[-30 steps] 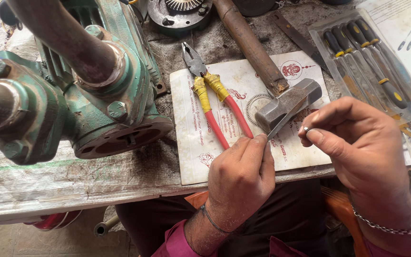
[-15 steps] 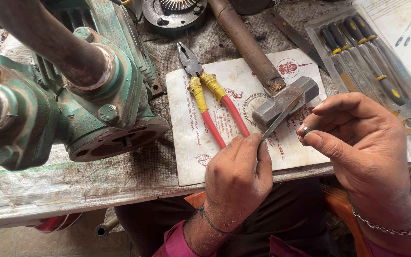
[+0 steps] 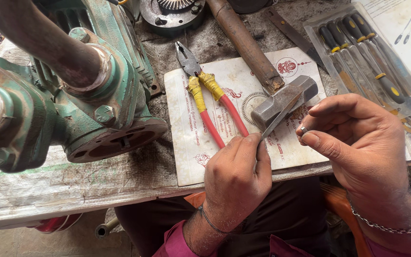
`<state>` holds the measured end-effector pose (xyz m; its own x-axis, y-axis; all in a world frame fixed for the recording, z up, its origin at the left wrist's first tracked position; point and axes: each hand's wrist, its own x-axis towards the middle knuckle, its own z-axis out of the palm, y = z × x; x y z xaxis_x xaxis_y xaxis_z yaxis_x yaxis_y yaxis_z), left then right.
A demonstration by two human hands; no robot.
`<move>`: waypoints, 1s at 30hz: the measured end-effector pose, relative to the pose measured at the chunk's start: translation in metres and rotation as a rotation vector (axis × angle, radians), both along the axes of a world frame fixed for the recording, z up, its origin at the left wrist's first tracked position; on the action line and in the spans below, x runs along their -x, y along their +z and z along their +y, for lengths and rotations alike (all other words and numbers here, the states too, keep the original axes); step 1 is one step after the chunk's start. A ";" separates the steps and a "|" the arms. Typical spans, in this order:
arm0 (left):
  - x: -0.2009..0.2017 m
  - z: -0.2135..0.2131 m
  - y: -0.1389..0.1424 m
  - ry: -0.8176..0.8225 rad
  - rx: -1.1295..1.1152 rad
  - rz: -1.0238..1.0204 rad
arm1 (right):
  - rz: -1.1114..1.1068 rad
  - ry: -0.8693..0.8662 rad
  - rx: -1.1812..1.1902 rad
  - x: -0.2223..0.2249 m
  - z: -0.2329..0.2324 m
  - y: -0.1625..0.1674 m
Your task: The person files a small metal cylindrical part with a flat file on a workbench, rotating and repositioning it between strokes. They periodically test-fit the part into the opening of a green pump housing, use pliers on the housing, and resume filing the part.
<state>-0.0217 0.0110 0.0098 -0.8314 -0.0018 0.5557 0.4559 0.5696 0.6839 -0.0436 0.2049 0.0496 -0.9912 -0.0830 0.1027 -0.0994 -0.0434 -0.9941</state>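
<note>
Green pump body [image 3: 67,100] fills the upper L of the view, w/ a rusty pipe stub [image 3: 48,43] running into its top and a round flange face [image 3: 115,140] turned toward the bench edge. It sits on a worn, dirty workbench [image 3: 96,181] covered w/ stained sheet.

Next in size: a printed paper sheet [image 3: 191,157] lies flat mid-bench. On it, a hammer [image 3: 281,100] w/ wooden handle [image 3: 243,43] angling up and away, steel head resting near the sheet's R half. Beside it to the L, pliers [image 3: 205,95] w/ red grips and yellow tape wraps, jaws pointing away from the person. Upper R, a clear pack of screwdrivers [image 3: 372,66] w/ black handles; a flat metal blade [image 3: 291,33] lies btwn pack and hammer handle. A dark round toothed part [image 3: 172,12] sits at top centre.

Left hand [image 3: 236,183] is over the near edge of the sheet, fingers pressed together pinching a thin metal strip [image 3: 277,119], which slants up toward the hammer head. Right hand [image 3: 362,147], chain bracelet at the wrist, is just R of it; thumb and forefinger pinch a small metal ring [image 3: 304,129], close to the strip's lower end but not clearly touching it.
</note>
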 end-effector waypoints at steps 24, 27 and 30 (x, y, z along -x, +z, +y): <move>0.000 0.000 0.000 0.002 -0.004 0.005 | -0.100 0.065 0.223 0.002 0.012 -0.012; 0.000 0.001 0.001 0.022 0.013 0.041 | -0.120 0.040 0.200 0.001 0.011 -0.011; -0.001 0.001 0.002 0.049 0.048 0.047 | -0.132 0.042 0.228 0.000 0.010 -0.010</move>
